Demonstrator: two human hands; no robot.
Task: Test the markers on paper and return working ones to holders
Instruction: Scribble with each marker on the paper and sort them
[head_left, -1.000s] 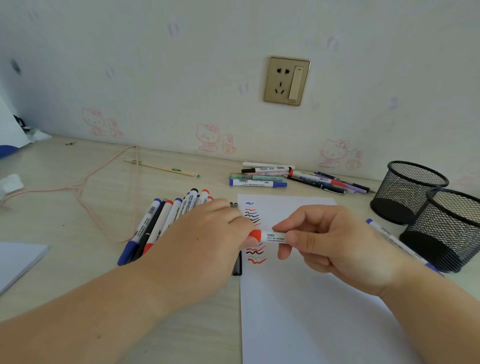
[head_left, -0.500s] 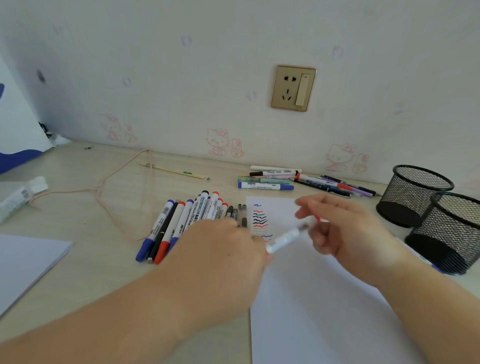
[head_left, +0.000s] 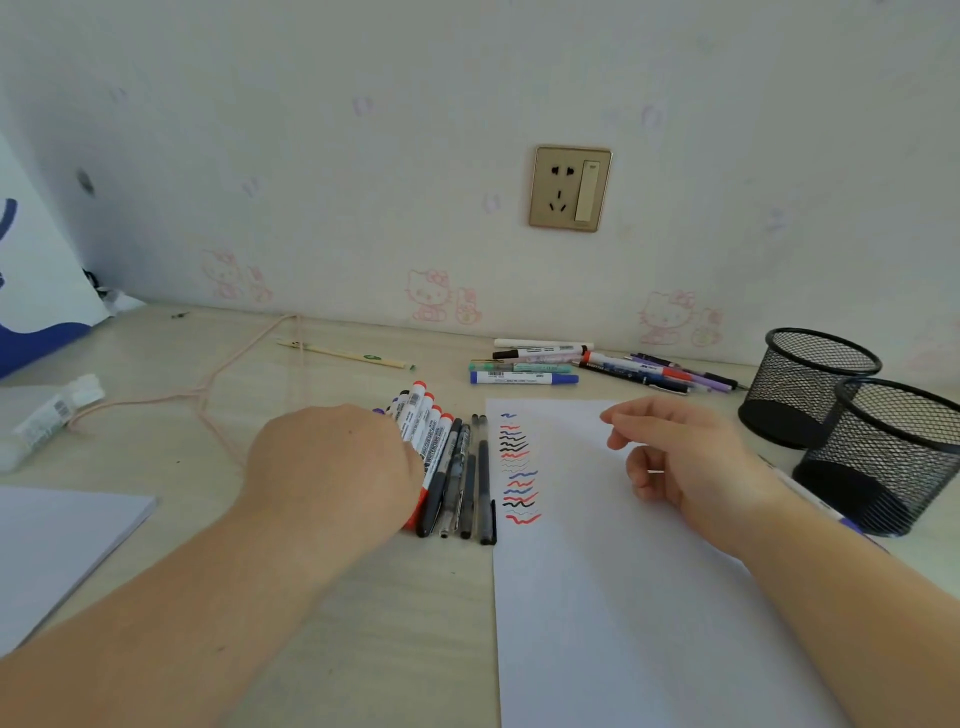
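Observation:
A white sheet of paper (head_left: 597, 597) lies on the desk with red, blue and black test squiggles (head_left: 519, 467) along its left edge. Left of it lies a row of markers and dark pens (head_left: 447, 457). My left hand (head_left: 332, 467) rests on that row, its fingers hidden behind the back of the hand. My right hand (head_left: 680, 457) hovers over the paper with loosely curled fingers and holds nothing. Two black mesh holders (head_left: 810, 387) (head_left: 893, 457) stand at the right. Another marker (head_left: 815, 501) lies beside my right wrist.
A second pile of markers and pens (head_left: 524, 378) lies by the wall behind the paper. A pink cord (head_left: 208, 395), a wooden stick (head_left: 348, 356), a white tube (head_left: 47, 415) and a stack of paper (head_left: 52, 545) lie to the left.
My right hand let go of the red-capped marker it held and opened over the paper. My left hand moved left onto the row of markers.

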